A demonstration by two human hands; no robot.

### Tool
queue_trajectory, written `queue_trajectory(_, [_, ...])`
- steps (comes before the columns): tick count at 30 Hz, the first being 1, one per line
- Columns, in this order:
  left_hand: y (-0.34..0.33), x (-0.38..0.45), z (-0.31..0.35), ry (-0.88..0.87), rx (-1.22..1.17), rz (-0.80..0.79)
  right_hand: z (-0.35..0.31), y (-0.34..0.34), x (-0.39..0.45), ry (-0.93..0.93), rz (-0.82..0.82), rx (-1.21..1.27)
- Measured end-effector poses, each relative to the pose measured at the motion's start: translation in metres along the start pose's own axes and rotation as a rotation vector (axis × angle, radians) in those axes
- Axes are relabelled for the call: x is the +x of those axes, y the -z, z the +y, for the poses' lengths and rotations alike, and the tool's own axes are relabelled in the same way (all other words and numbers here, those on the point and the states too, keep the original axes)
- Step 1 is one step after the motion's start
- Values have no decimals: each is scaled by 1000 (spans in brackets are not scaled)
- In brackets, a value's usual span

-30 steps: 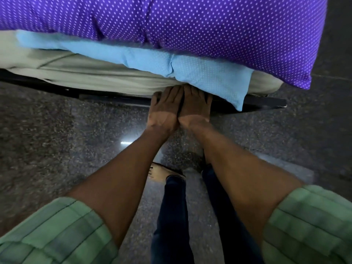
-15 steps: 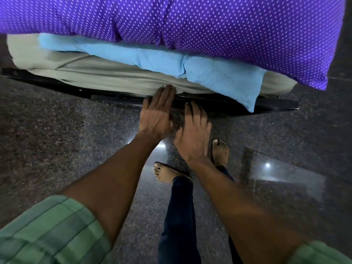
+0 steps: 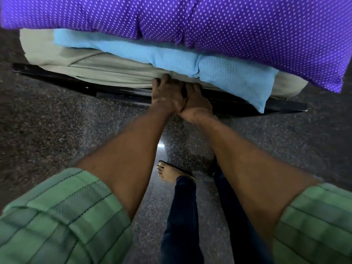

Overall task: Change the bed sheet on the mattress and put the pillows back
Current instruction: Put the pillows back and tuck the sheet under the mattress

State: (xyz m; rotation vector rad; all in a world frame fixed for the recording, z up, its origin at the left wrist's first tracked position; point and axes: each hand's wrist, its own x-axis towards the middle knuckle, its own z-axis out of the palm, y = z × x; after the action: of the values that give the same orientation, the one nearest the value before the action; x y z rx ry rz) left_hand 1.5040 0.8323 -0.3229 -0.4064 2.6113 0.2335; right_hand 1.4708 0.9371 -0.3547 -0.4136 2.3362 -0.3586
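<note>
A purple white-dotted pillow lies on top of the bed. A light blue dotted sheet sticks out from under it and hangs over the near edge at the right. Below it is the beige-covered mattress on a black bed frame. My left hand and my right hand sit side by side, touching, at the mattress's lower edge. Their fingers press into the beige cloth where mattress meets frame. The right hand's fingertips are hidden in that gap.
Dark speckled stone floor runs along the near side of the bed. My bare foot and dark trouser legs stand just short of the frame. The bed's right corner ends near the frame's right side.
Half a second ago the hands were apart and drawn back from the bed, the right one off it. Both have moved forward and closed together against the mattress edge.
</note>
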Motion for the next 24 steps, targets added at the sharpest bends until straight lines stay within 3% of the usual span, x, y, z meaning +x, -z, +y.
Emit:
queue_trajectory(3, [-11, -24, -8, -35, -156, 156, -1, -1, -8, 7, 10, 6])
queue_trajectory(6, [-26, -38, -17, -1, -174, 292, -2, -12, -25, 23, 199, -50])
queue_trajectory(9, [-28, -48, -31, 15, -126, 306, -10, -20, -47, 70, 452, -163])
queue_trajectory(11, [-28, -51, -39, 9, -109, 269, -17, -24, -54, 121, 489, -206])
queue_trajectory(16, [-24, -52, -51, -28, -79, 208, -25, -31, -35, 232, 277, -153])
queue_trajectory(24, [-12, -18, -58, -10, 12, 29, -56, -6, 16, 84, 12, -326])
